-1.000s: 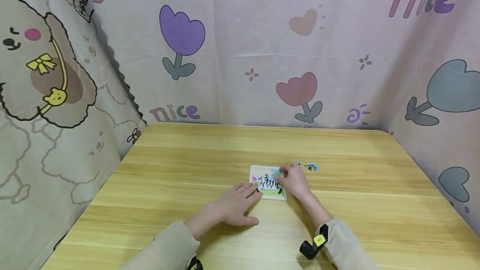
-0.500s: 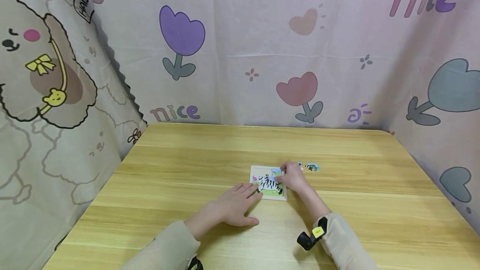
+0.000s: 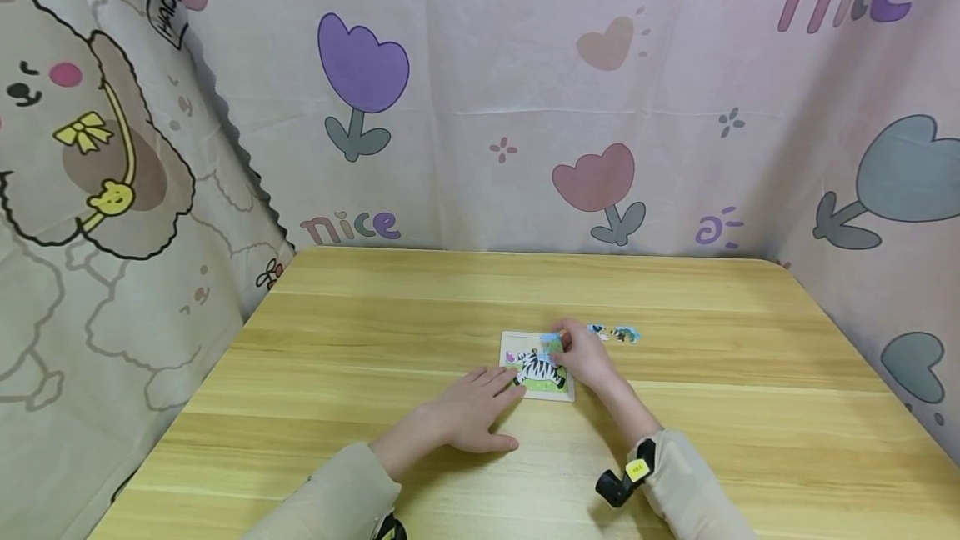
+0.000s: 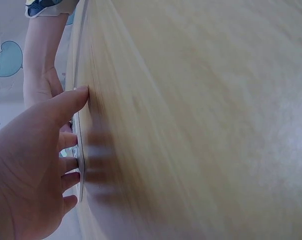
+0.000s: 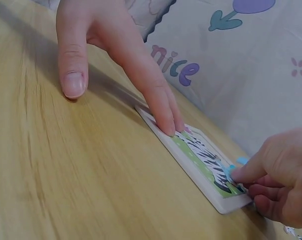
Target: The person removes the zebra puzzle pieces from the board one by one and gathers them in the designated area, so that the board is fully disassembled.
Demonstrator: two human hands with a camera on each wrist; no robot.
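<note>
A small framed zebra puzzle [image 3: 537, 388] lies flat on the wooden table. My left hand [image 3: 474, 411] rests with spread, fairly straight fingers on its left edge; in the right wrist view the left fingertips press on the puzzle [image 5: 190, 160]. My right hand [image 3: 588, 354] pinches a blue-and-green puzzle piece [image 3: 552, 343] over the upper right part of the frame. In the right wrist view the right hand [image 5: 283, 177] has thumb and curled fingers at the frame's far end, where a light blue bit [image 5: 241, 160] shows. The piece's exact seating cannot be told.
Two loose puzzle pieces lie just behind and right of my right hand, one with black and white [image 3: 597, 330], the other blue-green [image 3: 626, 334]. The wooden table [image 3: 360, 315] ends at a patterned curtain [image 3: 480, 65] behind, with more curtain at both sides.
The right hand has shifted slightly left with the pinched piece, uncovering more of the loose piece behind it. The left hand and the frame look unmoved.
</note>
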